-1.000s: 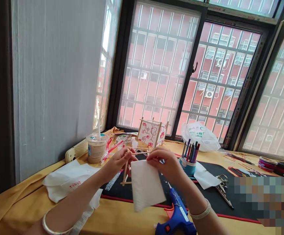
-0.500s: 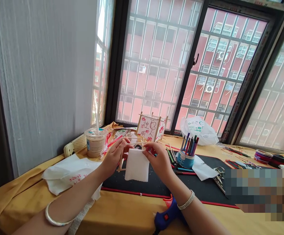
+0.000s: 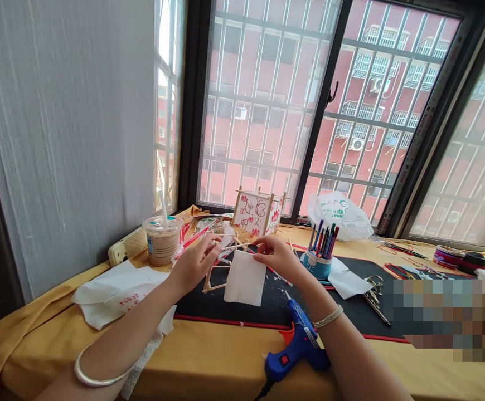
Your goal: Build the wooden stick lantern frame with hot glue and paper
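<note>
My left hand point(image 3: 194, 264) grips a small frame of thin wooden sticks point(image 3: 216, 280) above the black mat. My right hand point(image 3: 278, 257) pinches the top edge of a white paper sheet point(image 3: 245, 278). The sheet hangs between my hands and covers part of the frame. Behind them stands a finished paper lantern point(image 3: 254, 214) with a wooden frame and red flowers and characters drawn on it.
A blue hot glue gun point(image 3: 296, 348) lies near my right forearm. A pen cup point(image 3: 318, 264) stands on the black mat point(image 3: 200, 306), with scissors point(image 3: 374, 295) to the right. A plastic drink cup with a straw point(image 3: 161, 239) and a white bag point(image 3: 117, 295) are at the left.
My hands have moved further apart, and the paper sheet has shifted right of the stick frame. The view has tilted slightly, bringing the glue gun further into the picture.
</note>
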Motion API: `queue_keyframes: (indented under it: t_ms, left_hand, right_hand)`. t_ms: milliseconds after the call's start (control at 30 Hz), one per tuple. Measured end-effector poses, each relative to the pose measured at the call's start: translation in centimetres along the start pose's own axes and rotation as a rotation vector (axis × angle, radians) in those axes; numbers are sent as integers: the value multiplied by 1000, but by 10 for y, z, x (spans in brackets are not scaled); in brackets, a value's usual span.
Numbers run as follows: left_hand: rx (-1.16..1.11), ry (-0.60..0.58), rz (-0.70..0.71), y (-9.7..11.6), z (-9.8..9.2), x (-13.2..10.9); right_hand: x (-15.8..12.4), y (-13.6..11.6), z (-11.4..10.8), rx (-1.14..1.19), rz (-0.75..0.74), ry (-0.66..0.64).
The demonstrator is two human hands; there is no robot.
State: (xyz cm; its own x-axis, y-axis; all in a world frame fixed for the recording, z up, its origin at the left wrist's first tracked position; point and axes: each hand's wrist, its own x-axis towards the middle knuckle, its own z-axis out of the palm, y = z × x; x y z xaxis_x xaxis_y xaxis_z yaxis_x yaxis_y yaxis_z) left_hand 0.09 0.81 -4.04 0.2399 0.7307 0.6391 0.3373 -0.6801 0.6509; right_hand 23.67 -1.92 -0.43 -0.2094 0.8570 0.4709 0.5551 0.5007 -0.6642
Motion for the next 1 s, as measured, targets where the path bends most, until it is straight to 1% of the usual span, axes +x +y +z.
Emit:
queue_keyframes:
  t_ms: [100, 167, 267, 367, 433, 533, 800, 1000]
  left_hand:
    - [244, 108, 212, 7, -9, -2]
    - [356, 130, 370, 13, -12, -2]
    - [465, 80, 575, 20, -14, -3]
    - [526, 19, 704, 23, -13, -4]
    - [552, -12, 744, 24, -12, -5]
    - [564, -30, 764, 25, -11, -5]
    - [546, -45, 793, 26, -12, -5]
    - [507, -72, 783, 27, -13, -4]
  right_hand:
    - [0, 1, 3, -4, -18, -57]
    - [0, 1, 7, -6, -46, -87]
    - [-2, -1, 13, -18, -92, -113]
    - [-2, -3, 14, -36, -127, -113]
    - [-3, -3, 14, -46, -143, -114]
    - [-3, -2, 14, -62, -162, -122]
    - [-4, -4, 12, -122, -183, -118]
    - [-3, -1, 12, -151, -195, -139]
